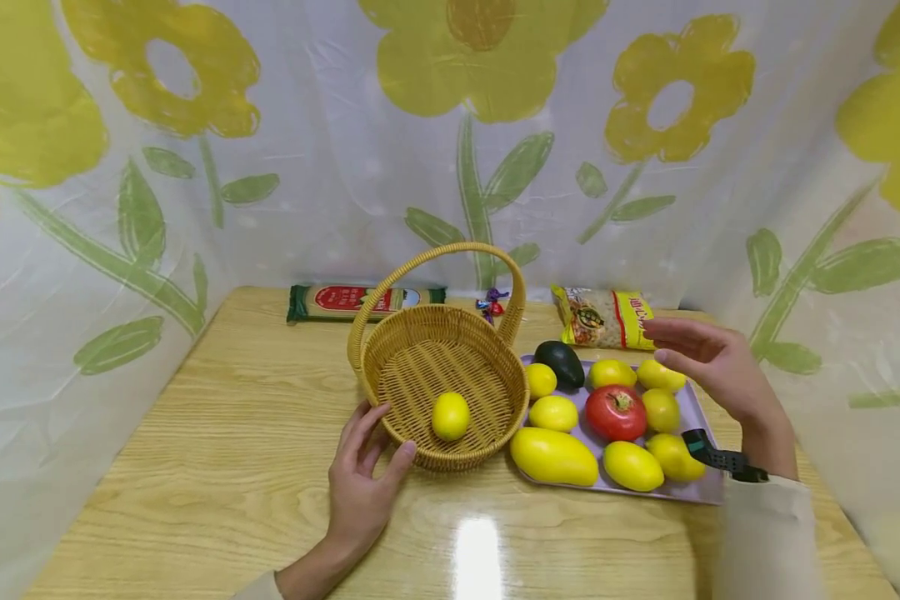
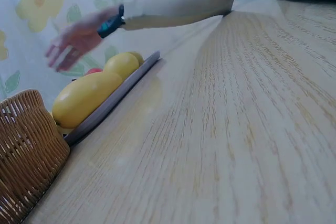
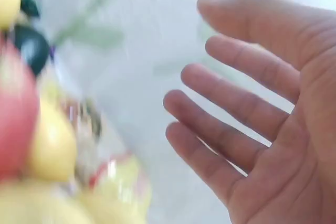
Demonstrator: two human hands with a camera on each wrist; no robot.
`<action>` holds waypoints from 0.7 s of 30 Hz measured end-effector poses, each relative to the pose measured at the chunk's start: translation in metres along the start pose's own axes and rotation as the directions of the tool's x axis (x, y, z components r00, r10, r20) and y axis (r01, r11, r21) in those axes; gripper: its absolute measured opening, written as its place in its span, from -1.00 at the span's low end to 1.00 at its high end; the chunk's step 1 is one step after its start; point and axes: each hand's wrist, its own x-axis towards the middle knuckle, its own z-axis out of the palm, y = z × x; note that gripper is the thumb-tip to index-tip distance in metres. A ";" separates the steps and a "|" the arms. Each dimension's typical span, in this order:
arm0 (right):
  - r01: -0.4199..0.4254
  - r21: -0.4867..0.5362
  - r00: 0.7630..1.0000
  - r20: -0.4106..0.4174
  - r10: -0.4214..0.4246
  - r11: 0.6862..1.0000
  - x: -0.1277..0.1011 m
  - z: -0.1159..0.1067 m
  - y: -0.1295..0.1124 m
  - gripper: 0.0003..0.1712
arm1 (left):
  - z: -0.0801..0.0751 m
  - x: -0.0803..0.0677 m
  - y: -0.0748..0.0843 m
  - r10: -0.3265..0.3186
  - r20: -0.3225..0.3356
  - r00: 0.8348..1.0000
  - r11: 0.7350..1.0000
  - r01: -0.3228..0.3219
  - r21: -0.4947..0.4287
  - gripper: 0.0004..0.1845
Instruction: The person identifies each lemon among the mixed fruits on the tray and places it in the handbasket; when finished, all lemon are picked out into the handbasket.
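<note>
— Three sides hung with a flower-print curtain [image 1: 330, 212]; below, a wood-grain table [image 1: 195, 467]. Why the wicker basket [image 1: 442, 354] near the middle?

— Stands upright, handle [image 1: 461, 247] arched overhead; likely placed within reach of both hands.

— And the lilac tray [image 1: 693, 408], just beside on the right?

— Lies flat, probably so near to keep the reach short. Cannot tell whether touching the basket. Seems to keep round fruit gathered.

— Along the back, a green packet [image 1: 337, 302] at left, a yellow-and-red bag [image 1: 603, 318] behind the tray. Why there?

— Presumably for working room up front.

— Left hand [image 1: 363, 475]?

— At the basket's near-left rim, fingers and thumb spread, touching, apparently to steady. Pressure: impossible to tell.

— Right hand [image 1: 718, 360]?

— Hovers above the tray's far right corner, fingers [image 3: 231, 98] almost straight with slim gaps between, thumb apart, nothing pinched.

— Fruit, by size?

— Mango [image 1: 553, 457] at the near left corner, red pomegranate [image 1: 617, 413] mid-tray, dark avocado [image 1: 560, 364] at far left, lemons [image 1: 633, 465] all around.

— And the lone lemon in the basket [image 1: 450, 417]?

— Rests on the woven floor toward the near side, likely kept from rolling off by the wall.

— Smallest?

— Wrapped sweets [image 1: 492, 305], beyond the basket.
</note>
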 end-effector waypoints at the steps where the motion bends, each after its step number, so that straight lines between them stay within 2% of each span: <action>1: -0.035 -0.010 0.999 -0.014 0.035 0.999 -0.004 -0.006 0.009 -0.51 | 0.000 0.000 0.000 0.000 0.003 1.000 1.000 0.000 0.002 -0.34; 3: -0.109 -0.065 0.994 -0.028 0.108 0.992 -0.009 -0.014 0.025 -0.48 | 0.000 0.000 0.001 0.000 0.003 1.000 1.000 0.000 0.003 -0.35; 6: -0.206 -0.151 0.978 -0.006 0.208 0.967 -0.014 -0.020 0.043 -0.42 | 0.001 0.001 0.001 0.001 0.001 1.000 1.000 -0.001 0.007 -0.35; 11: -0.299 -0.272 0.946 0.045 0.322 0.915 -0.015 -0.020 0.062 -0.40 | 0.001 0.001 0.001 0.001 0.006 1.000 1.000 -0.001 0.006 -0.36; 16: -0.331 -0.342 0.932 0.028 0.362 0.879 -0.017 -0.020 0.071 -0.40 | 0.001 0.001 0.002 -0.010 0.002 1.000 1.000 0.010 0.010 -0.36; 19: -0.318 -0.364 0.940 -0.004 0.340 0.876 -0.019 -0.024 0.068 -0.40 | 0.001 0.000 0.002 -0.015 -0.002 1.000 1.000 0.015 0.015 -0.36; 21: -0.300 -0.355 0.950 -0.022 0.312 0.886 -0.019 -0.026 0.059 -0.41 | 0.000 0.000 0.003 -0.015 -0.004 1.000 1.000 0.015 0.017 -0.36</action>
